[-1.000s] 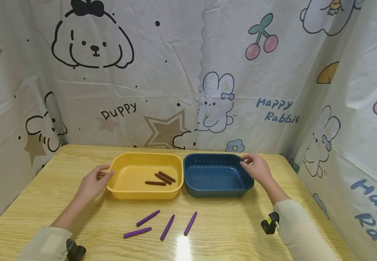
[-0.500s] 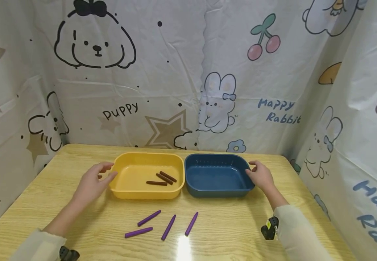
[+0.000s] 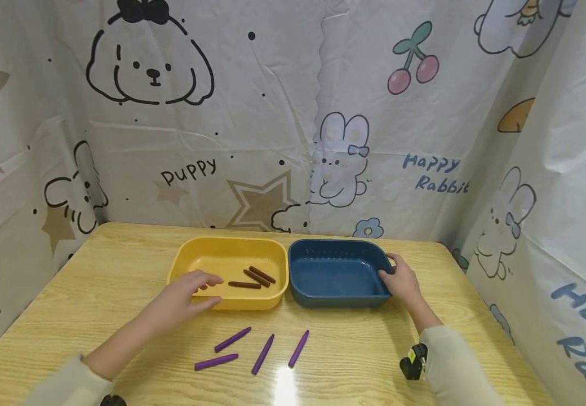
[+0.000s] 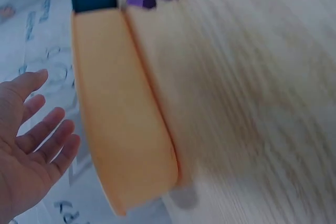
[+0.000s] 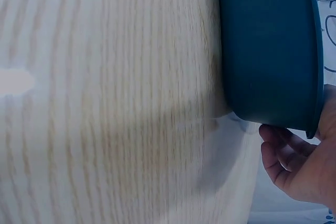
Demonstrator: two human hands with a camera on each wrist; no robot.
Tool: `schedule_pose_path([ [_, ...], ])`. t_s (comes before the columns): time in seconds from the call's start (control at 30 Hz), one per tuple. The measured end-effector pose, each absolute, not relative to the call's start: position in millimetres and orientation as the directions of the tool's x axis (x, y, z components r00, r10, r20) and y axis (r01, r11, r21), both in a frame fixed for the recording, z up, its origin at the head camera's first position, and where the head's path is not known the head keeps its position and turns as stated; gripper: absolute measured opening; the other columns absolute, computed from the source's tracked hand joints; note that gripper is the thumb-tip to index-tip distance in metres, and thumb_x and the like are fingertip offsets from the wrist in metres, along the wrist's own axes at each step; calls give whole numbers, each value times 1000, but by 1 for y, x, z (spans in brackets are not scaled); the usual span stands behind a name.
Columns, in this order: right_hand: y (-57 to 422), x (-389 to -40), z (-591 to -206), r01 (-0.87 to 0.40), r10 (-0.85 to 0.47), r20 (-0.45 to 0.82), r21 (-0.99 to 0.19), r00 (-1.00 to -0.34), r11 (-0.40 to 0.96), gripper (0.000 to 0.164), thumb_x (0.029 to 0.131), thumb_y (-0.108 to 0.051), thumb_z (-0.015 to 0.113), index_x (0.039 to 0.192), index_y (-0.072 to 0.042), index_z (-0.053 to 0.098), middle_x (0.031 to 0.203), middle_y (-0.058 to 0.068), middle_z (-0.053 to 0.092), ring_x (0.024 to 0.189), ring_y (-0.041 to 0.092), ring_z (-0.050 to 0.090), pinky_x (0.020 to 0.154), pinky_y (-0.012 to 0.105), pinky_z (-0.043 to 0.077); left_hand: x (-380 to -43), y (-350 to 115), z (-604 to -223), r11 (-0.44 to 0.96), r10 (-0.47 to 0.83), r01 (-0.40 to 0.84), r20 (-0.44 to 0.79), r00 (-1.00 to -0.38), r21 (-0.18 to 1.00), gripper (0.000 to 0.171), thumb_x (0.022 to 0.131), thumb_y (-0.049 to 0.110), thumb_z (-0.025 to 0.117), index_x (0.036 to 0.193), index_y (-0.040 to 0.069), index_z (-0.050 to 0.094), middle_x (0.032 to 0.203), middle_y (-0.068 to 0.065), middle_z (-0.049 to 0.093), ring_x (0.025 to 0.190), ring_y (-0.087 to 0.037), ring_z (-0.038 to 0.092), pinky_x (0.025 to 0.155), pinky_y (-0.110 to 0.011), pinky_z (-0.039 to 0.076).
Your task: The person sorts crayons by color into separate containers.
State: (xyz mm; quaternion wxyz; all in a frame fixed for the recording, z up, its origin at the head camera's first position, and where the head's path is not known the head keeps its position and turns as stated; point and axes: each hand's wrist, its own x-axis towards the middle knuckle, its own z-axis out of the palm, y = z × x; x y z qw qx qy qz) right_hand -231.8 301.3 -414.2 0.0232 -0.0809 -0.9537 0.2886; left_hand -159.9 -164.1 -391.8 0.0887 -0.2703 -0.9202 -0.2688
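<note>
A yellow plastic bin [image 3: 232, 303] and a dark blue bin [image 3: 341, 301] stand side by side on the table. Three brown crayons [image 3: 244, 285] lie inside the yellow bin, toward its right end. Several purple crayons [image 3: 298, 348] are scattered in front of the bins. Over the yellow bin's front left corner hovers my left hand [image 3: 183, 299], fingers spread and holding nothing; the left wrist view shows its palm apart from the bin's wall. My right hand [image 3: 403, 282] grips the right rim of the blue bin, with fingers beneath the rim in the right wrist view.
The wooden table [image 3: 364, 361] reaches back to a patterned cloth [image 3: 252, 113] that hangs behind it and along both sides. Both bins stand near the table's back edge, touching or nearly touching each other.
My left hand has left the yellow bin's left end and moved right and toward me, over its front edge. The right hand let go briefly and now grips the rim slightly lower.
</note>
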Motion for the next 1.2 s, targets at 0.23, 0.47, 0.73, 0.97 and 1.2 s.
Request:
schedule_pose_path([
  [0.23,301,-231,-416,151,179,-7,-568,-984,809,55,91,-15,52,140,2,33,118,34,55,104,42,58,85,49,50,-148,-145,-399,618,642,706,297,-707,345,26,85,23,68,106,8,65,94,-1,64,85,-18,60,74,-27,51],
  [0.47,302,-231,-418,151,187,1,-583,-982,798,55,91,-15,53,140,1,34,118,34,55,103,42,59,83,48,51,-139,-132,-411,624,683,681,157,-714,384,28,86,24,66,109,9,63,100,-2,64,89,-18,61,75,-28,52],
  [0.73,301,-232,-419,160,205,10,-589,-979,792,55,92,-14,51,143,-4,34,125,33,52,115,43,51,91,51,47,-144,-127,-426,683,641,604,61,-765,410,31,83,24,69,109,7,62,96,-2,63,85,-17,62,73,-28,52],
  [0.97,299,-231,-418,152,213,33,-595,-976,789,52,92,-13,50,142,-5,38,132,32,47,122,44,46,95,54,42,-145,-125,-432,684,626,586,63,-777,434,23,82,21,69,100,8,64,83,3,57,72,-7,52,63,-21,46],
  [1.2,300,-231,-418,140,212,49,-603,-976,786,51,91,-12,51,141,-6,39,130,31,50,119,43,48,93,53,43,-146,-122,-437,678,625,560,27,-780,476,15,84,16,67,97,9,65,81,6,55,67,-1,46,58,-17,42],
])
